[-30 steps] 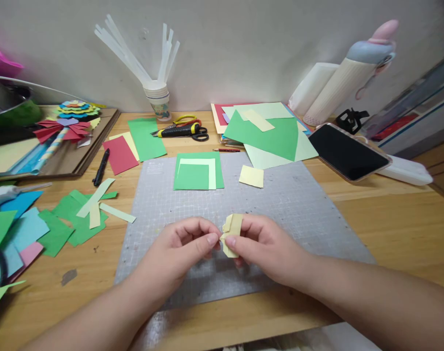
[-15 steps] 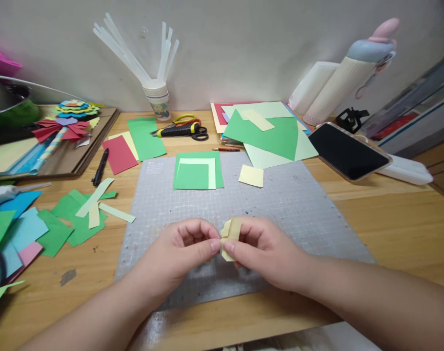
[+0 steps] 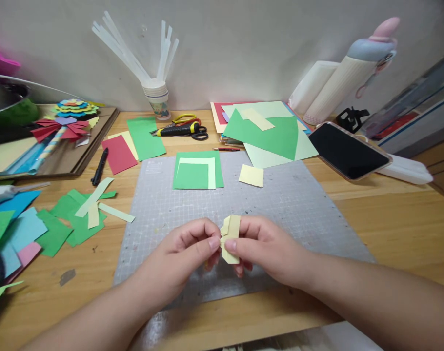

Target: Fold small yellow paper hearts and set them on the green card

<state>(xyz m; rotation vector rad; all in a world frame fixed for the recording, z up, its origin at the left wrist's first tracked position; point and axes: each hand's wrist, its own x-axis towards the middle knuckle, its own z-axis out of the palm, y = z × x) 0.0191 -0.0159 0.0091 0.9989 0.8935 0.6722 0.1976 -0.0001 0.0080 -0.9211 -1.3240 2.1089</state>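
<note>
A small folded piece of pale yellow paper (image 3: 231, 239) is pinched between both my hands just above the grey cutting mat (image 3: 298, 209). My left hand (image 3: 183, 253) grips its left edge with thumb and curled fingers. My right hand (image 3: 262, 248) holds its right side, thumb on the front, fingers behind. Farther back on the mat lie stacked green paper squares (image 3: 197, 169) and a small yellow square (image 3: 251, 175).
Scissors and a utility knife (image 3: 183, 129) lie behind the mat by a cup of clear sticks (image 3: 158, 100). Green and coloured sheets (image 3: 269, 131), a phone (image 3: 348, 151) and a bottle (image 3: 353, 68) are at right. Paper scraps (image 3: 75, 217), a marker (image 3: 100, 165) and paper flowers (image 3: 68, 119) are at left.
Both hands shifted slightly right and toward me with the yellow paper, which now shows a little more below my thumbs. Everything on the table stayed put.
</note>
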